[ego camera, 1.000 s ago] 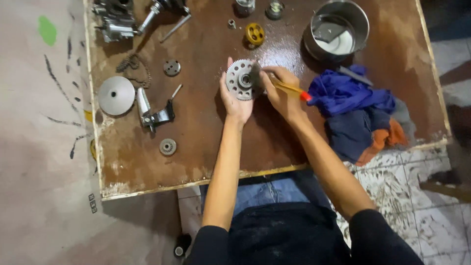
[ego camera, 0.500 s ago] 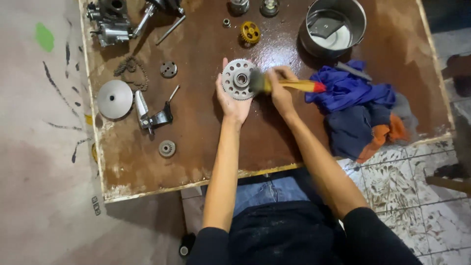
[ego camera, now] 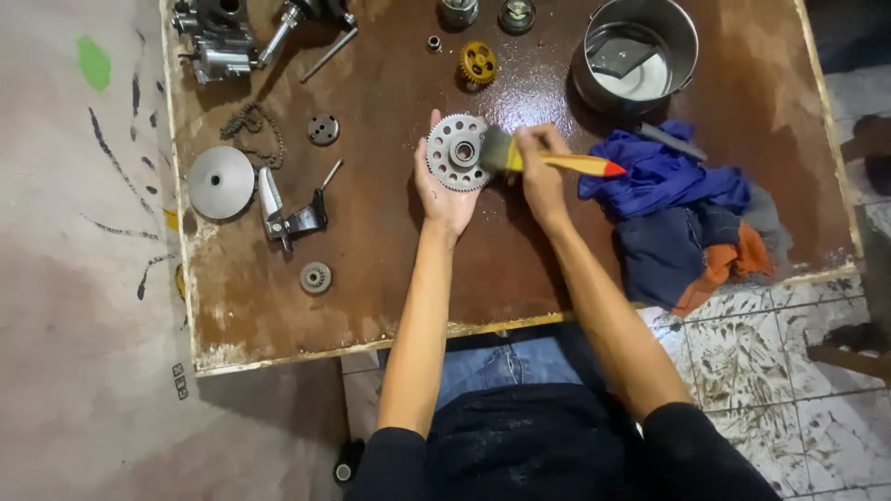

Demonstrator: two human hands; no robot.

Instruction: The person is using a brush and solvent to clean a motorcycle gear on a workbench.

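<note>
Brush (ego camera: 548,160) swung level; gear (ego camera: 457,152) in left hand (ego camera: 445,190).

Worn brown wooden table (ego camera: 278,306), wet sheen at far centre. Grey concrete floor (ego camera: 83,371) left, green paint spot; dirty patterned tiles (ego camera: 789,362) right.

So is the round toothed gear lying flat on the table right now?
No, the left hand holds the gear up in its palm while the right hand puts a yellow-handled brush to it.

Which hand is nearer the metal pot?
Right. The right hand, gripping the brush, sits just below-left of the metal pot; the left hand lies farther left, holding the gear.
</note>
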